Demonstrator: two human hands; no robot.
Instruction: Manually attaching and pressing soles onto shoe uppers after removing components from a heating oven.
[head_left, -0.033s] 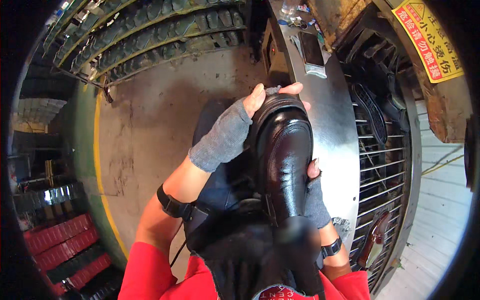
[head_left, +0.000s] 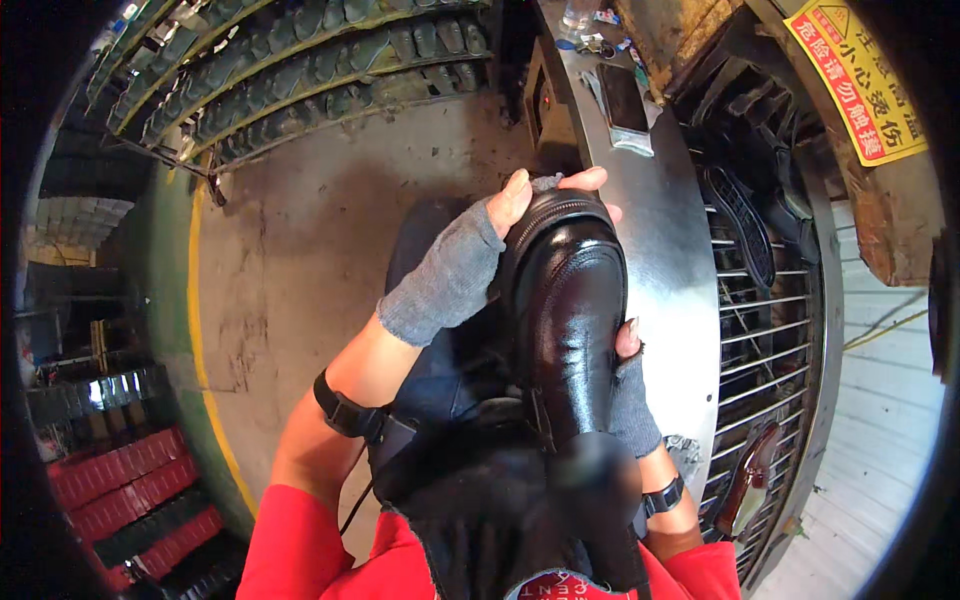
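You hold a glossy black shoe [head_left: 568, 320] up in front of your chest, its toe pointing away from you, above the concrete floor [head_left: 300, 260] and just left of the metal bench [head_left: 665, 250]. Your left hand [head_left: 455, 275], in a grey fingerless glove, wraps over the toe end, its bare fingertips [head_left: 585, 180] curled and pressed onto the sole edge. Your right hand [head_left: 630, 395], gloved the same way, cups the shoe's right side near the heel, thumb pressed against the leather. On the bench's far end lies a dark phone [head_left: 622, 97]. A wire rack [head_left: 765, 330] along the bench's right edge carries a black sole [head_left: 740, 225].
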